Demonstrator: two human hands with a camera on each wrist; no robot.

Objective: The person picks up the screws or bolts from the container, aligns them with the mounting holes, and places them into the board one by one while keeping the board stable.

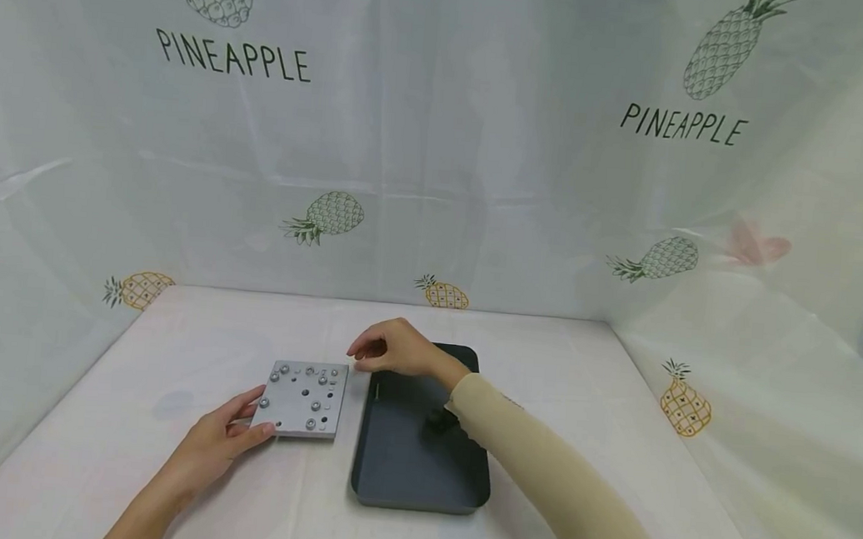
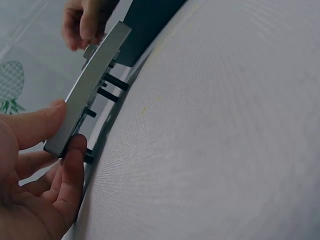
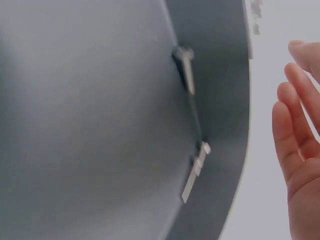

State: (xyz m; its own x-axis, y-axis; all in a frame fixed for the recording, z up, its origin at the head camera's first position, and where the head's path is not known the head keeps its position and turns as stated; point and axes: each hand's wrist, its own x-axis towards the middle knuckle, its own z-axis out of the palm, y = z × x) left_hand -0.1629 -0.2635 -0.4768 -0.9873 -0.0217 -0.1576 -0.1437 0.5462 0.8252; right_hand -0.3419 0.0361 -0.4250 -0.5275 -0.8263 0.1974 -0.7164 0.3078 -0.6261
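Observation:
My left hand (image 1: 212, 442) grips the left edge of a square metal plate (image 1: 290, 406), thumb on top and fingers underneath. Several bolt heads and holes dot its upper face. Dark bolt shanks (image 2: 116, 82) stick out below the plate in the left wrist view. My right hand (image 1: 399, 349) hovers beyond the plate's far right corner, over the tray's far left corner. Its fingers (image 3: 285, 135) are relaxed, with the thumb apart and nothing seen between them. A dark grey tray (image 1: 417, 469) stands right of the plate, partly hidden by the right forearm.
Inside the tray, along its wall, lie a bolt (image 3: 186, 67) and a small slim metal piece (image 3: 196, 172). A dark shape (image 1: 437, 421) shows below the right wrist. A white cloth (image 1: 247, 332) covers the table, and pineapple-printed sheets (image 1: 448, 137) hang around it.

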